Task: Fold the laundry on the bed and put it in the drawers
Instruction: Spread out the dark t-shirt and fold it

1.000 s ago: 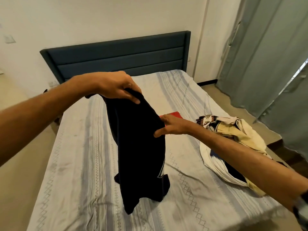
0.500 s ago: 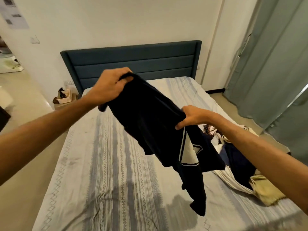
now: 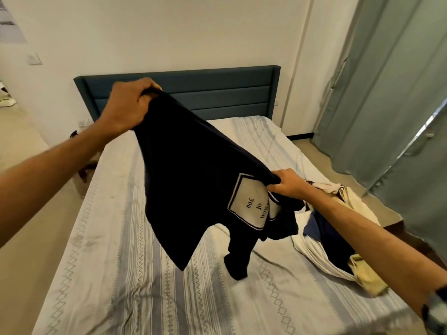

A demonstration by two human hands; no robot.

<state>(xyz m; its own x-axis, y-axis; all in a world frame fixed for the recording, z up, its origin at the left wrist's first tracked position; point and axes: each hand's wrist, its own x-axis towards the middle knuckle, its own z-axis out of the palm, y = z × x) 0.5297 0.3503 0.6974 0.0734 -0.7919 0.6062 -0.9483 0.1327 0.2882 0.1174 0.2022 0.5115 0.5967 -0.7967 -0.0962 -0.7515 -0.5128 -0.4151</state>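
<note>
Above striped bed (image 3: 101, 274), dark shirt (image 3: 193, 189) hangs, white patch.

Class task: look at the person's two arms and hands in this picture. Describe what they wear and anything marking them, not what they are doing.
Both forearms are bare, with no sleeves in view, and neither the left hand nor the right hand wears a glove. I can make out no rings. The right wrist carries a dark wristwatch with a greyish face, cut off at the picture's edge.
</note>
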